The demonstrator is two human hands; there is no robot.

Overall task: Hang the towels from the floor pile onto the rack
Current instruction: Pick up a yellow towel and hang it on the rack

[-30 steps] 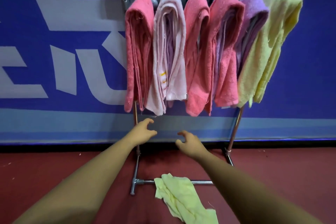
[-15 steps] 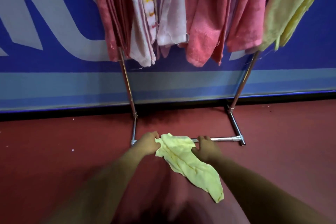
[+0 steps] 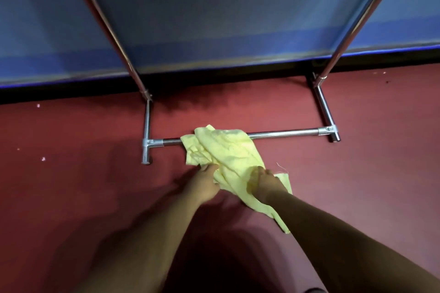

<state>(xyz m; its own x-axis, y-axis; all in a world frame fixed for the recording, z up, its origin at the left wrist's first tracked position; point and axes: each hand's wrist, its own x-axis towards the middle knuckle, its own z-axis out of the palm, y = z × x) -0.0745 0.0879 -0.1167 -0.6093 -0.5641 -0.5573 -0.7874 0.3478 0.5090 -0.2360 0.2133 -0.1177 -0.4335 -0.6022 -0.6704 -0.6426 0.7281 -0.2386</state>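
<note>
1. The yellow towel (image 3: 228, 154) lies crumpled on the red floor (image 3: 71, 185), in the middle of the frame. Its upper part lies over the low cross bar (image 3: 285, 133) of the rack (image 3: 147, 147), and its narrow lower end points to the lower right.
2. The left hand (image 3: 203, 185), just left of the centre, is at the towel's left edge. Its fingers are curled into a fold of the cloth and grasp it.
3. The right hand (image 3: 266, 184), just right of the centre, is on top of the towel's lower half. Its fingers are bent and bunch the cloth under them.
4. Only the lower part of the rack shows. Two shiny posts (image 3: 104, 24) come down from the upper left and upper right to the feet, and the cross bar joins the feet.
5. A blue banner (image 3: 226, 19) with lighter stripes fills the upper part of the frame behind the rack.
</note>
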